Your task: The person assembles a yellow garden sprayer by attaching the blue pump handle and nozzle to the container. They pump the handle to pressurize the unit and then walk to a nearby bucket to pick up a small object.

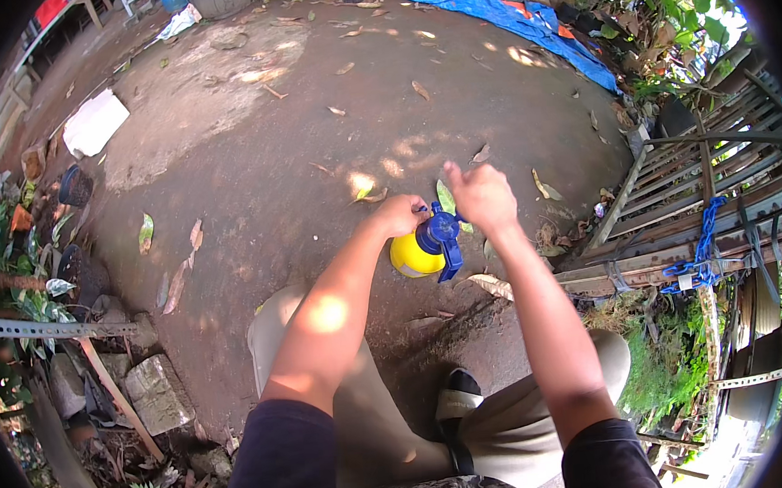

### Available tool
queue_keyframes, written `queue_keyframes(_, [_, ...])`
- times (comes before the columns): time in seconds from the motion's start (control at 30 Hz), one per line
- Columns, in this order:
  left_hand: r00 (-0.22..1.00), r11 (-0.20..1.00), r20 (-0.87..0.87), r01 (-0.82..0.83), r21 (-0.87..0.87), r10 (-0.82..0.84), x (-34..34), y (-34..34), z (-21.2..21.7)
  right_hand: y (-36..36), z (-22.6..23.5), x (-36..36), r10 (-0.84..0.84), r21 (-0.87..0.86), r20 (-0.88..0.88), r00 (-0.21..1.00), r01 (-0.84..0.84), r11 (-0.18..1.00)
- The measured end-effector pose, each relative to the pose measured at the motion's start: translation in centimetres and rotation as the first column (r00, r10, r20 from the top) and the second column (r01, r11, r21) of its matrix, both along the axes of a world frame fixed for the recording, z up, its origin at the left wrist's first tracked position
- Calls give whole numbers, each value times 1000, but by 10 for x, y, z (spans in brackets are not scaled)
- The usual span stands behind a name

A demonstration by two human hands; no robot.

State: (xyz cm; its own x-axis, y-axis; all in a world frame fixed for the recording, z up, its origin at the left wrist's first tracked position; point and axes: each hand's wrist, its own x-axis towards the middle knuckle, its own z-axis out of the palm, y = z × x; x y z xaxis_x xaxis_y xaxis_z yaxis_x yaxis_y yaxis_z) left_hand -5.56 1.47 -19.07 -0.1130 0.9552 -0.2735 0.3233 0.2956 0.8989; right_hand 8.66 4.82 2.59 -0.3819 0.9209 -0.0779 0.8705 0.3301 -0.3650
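Observation:
A yellow pump spray bottle (pixel 415 257) with a blue pump head (pixel 445 232) is in front of me, above the dirt ground. My left hand (pixel 400 214) is closed, its fingertips pinching around the blue nozzle at the far side of the bottle. Just right of the pump head is my right hand (pixel 484 196), its fingers curled in and its thumb pointing up. The undersides of those fingers are hidden, so whether they grip a part of the sprayer does not show.
Dry leaves (pixel 546 185) lie scattered over the ground. A slatted bamboo rack (pixel 686 187) with blue rope (pixel 706 240) stands at right. A blue tarp (pixel 511 18) is spread at the far right. Concrete blocks (pixel 159 393) and plants are at left. My knees flank the near side.

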Motion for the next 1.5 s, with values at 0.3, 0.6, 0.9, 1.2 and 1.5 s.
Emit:
queue_keyframes(0.3, [965, 993, -234, 116, -12, -115, 19, 1, 28, -24, -49, 15, -55, -26, 109, 992, 58, 998])
queue_keyframes(0.6, [966, 998, -254, 35, -56, -48, 13, -8, 33, -21, -46, 13, -168, 65, -4, 986, 168, 984])
queue_keyframes(0.9, [976, 949, -115, 148, -279, -186, -12, -9, 18, -16, -14, 3, -184, 105, -159, 970, 202, 974])
queue_keyframes(1.2, [997, 973, 13, 77, -216, -76, -19, -2, -2, 5, -12, -2, -164, 93, -173, 971, 181, 979])
queue_keyframes(1.5, [993, 982, 116, 55, -182, -34, -29, -10, -9, 4, 24, -10, -104, -83, -243, 964, 86, 993])
